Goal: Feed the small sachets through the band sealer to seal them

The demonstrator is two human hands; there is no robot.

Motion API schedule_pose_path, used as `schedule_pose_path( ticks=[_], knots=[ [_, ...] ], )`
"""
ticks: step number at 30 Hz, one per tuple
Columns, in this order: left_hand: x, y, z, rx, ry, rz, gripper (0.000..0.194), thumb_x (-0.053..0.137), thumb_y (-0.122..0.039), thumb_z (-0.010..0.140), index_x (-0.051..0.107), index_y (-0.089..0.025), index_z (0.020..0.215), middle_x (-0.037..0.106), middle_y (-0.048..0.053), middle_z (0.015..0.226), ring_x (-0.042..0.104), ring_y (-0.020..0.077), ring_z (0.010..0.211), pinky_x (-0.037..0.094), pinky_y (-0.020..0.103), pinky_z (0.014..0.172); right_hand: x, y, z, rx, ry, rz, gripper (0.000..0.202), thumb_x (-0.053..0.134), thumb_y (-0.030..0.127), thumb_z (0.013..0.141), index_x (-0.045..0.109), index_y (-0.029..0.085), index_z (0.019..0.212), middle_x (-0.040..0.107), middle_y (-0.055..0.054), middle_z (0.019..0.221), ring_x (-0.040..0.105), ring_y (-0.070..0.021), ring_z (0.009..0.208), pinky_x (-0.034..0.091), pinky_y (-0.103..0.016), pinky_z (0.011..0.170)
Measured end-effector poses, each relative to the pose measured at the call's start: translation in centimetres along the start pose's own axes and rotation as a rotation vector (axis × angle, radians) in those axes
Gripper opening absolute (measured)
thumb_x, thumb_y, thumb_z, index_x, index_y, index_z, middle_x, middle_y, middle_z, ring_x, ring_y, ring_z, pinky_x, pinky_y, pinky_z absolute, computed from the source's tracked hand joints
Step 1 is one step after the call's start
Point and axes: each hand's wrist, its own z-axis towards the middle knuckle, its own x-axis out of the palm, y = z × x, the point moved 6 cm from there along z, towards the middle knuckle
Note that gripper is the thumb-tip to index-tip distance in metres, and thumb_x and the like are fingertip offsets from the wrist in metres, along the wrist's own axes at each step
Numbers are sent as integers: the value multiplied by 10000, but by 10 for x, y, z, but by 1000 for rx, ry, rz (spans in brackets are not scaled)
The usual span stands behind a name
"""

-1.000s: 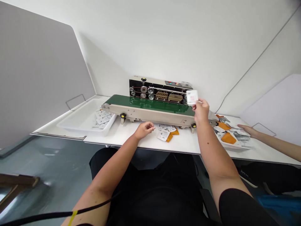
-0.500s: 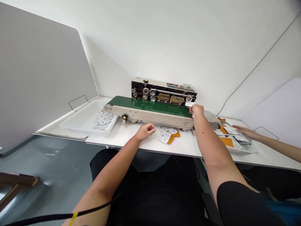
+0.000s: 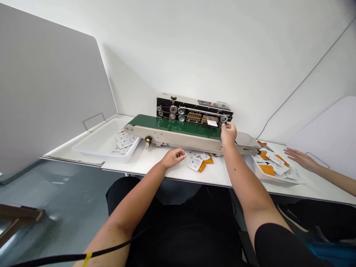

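Note:
A small white sachet [image 3: 212,122] stands in the sealing section of the band sealer [image 3: 194,111], above its green conveyor belt [image 3: 178,126]. Just to the right of that sachet is my right hand [image 3: 229,132], fingers bent and apart, with a gap between them and the sachet. My left hand [image 3: 174,158] rests low over the table in front of the belt, loosely curled with a space between thumb and fingers and nothing visible in it. Beside it lies a small pile of white and orange sachets [image 3: 195,163], partly under the conveyor's edge.
A white tray [image 3: 91,148] with several sachets stands at the conveyor's left end. Another tray [image 3: 274,180] of white and orange sachets is at the right end, with another person's hand [image 3: 302,159] beside it. A black cable [image 3: 111,247] crosses my left forearm.
The sachet has left my right hand and moved left into the sealer. My right hand has drawn slightly left and opened. The other person's hand has pulled back from the right tray.

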Motion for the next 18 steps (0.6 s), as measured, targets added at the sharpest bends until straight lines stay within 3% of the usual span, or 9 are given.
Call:
schedule_pose_path(
  ticks=[2, 3, 5, 8, 13, 18],
  knots=[
    [8, -3, 0, 80, 95, 110, 331, 695, -416, 847, 687, -194, 1092, 723, 89, 1094, 659, 227, 1003, 519, 331, 884, -9, 10, -50, -261, -64, -118, 329, 517, 353, 915, 637, 194, 1177, 646, -73, 1049, 607, -171, 884, 526, -309, 823],
    [13, -4, 0, 117, 152, 157, 431, 731, -419, 818, 669, -208, 1189, 693, 103, 1224, 631, 256, 1132, 496, 356, 970, -5, 9, -78, -346, 17, -150, 316, 497, 347, 928, 652, 197, 1158, 653, -81, 1042, 610, -192, 902, 522, -340, 856],
    [23, -4, -1, 162, 250, 237, 614, 779, -437, 771, 614, -234, 1326, 606, 112, 1400, 542, 293, 1307, 432, 385, 1085, 14, -3, -132, -477, 303, -226, 283, 515, 320, 920, 681, 217, 1125, 674, -80, 996, 619, -232, 942, 512, -395, 912],
    [32, -1, -2, 152, 309, 311, 602, 750, -479, 797, 622, -252, 1339, 609, 102, 1407, 539, 299, 1327, 414, 386, 1110, 41, -32, -190, -584, 607, -378, 361, 594, 282, 866, 676, 243, 1216, 659, -99, 1185, 571, -288, 1146, 455, -479, 1039],
    [32, -7, -3, 162, 305, 330, 462, 683, -446, 872, 659, -258, 1293, 673, 82, 1321, 615, 256, 1232, 444, 346, 1075, 57, -62, -200, -519, 722, -521, 430, 595, 344, 902, 649, 192, 1301, 587, -142, 1376, 485, -315, 1306, 375, -524, 1132],
    [32, -20, -3, 243, 360, 316, 619, 753, -490, 801, 612, -243, 1351, 649, 118, 1339, 598, 293, 1232, 431, 391, 1075, 56, -63, -198, -464, 848, -429, 601, 653, 411, 870, 556, 184, 1419, 547, -143, 1446, 466, -302, 1365, 373, -497, 1147]
  ],
)
